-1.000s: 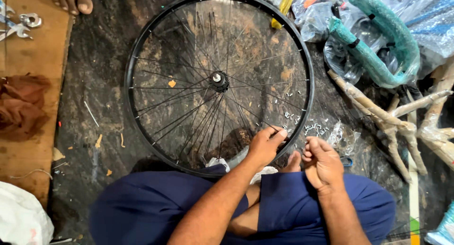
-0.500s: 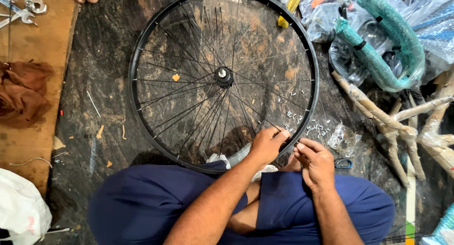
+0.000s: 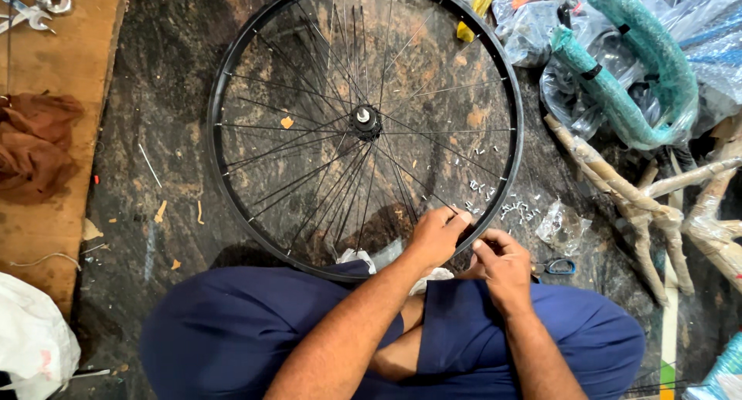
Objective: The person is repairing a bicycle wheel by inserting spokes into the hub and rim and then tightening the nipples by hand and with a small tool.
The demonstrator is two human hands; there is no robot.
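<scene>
At the far left a wooden board (image 3: 54,137) lies on the dark floor, with a crumpled brown rag (image 3: 35,145) on it, wrenches (image 3: 35,4) at its top corner and a white bag (image 3: 31,346) below it.

Next comes the black bicycle wheel (image 3: 224,183), lying flat on the floor in front of the seated person — its axle points straight up at the camera, so the round rim has no long axis of its own, and the spokes fan out from the hub (image 3: 364,122) at the centre. The near edge of the rim sits against the person's blue-clad knees.

The left hand (image 3: 437,234) rests curled on the rim's lower right part, fingers bent around a spoke there. Just beside it the right hand (image 3: 502,265) is half closed, thumb and fingertips pinched together by the rim; what they pinch is too small to tell.

Small silver nipples (image 3: 514,209) lie scattered on the floor near both hands. Further right sit a clear plastic packet (image 3: 560,226), paper-wrapped frame tubes (image 3: 618,191) and 2 green-wrapped parts (image 3: 618,98) in plastic.
</scene>
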